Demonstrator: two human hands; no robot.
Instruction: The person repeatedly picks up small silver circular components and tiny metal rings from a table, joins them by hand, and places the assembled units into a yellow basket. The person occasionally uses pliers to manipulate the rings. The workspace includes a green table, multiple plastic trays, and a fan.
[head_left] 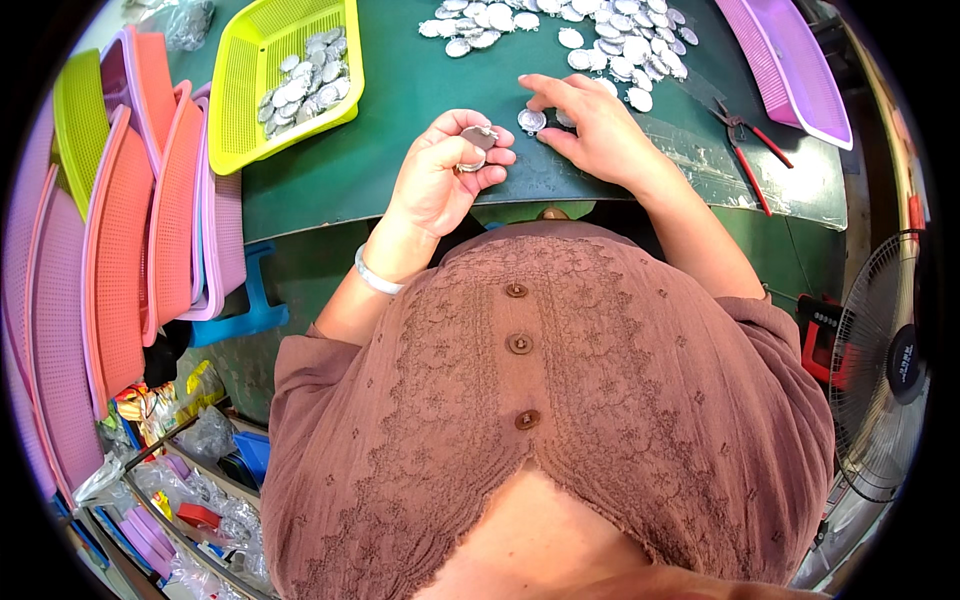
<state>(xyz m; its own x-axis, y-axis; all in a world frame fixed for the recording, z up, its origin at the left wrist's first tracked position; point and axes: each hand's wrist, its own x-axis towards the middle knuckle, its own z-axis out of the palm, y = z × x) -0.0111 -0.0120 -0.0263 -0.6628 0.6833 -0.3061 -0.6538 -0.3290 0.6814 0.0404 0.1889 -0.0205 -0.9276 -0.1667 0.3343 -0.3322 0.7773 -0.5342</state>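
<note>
My left hand (445, 170) is closed on small round silver metal discs (480, 137); at least two show, one above the other, between thumb and fingers. My right hand (600, 130) rests low over the green table, thumb and index finger apart. Between them a single silver disc (532, 121) with a raised pattern lies flat on the table. Part of another disc (565, 118) shows under the right palm. Beyond this hand spreads a loose heap of similar discs (630, 45), with a smaller cluster (475, 25) to its left.
A yellow-green basket (225, 110) holding more discs stands at the left of the table (400, 75). Red-handled pliers (745, 150) lie at the right, near a purple basket (790, 75). Stacked baskets (120, 260) crowd the far left; a fan (875, 365) stands at the right.
</note>
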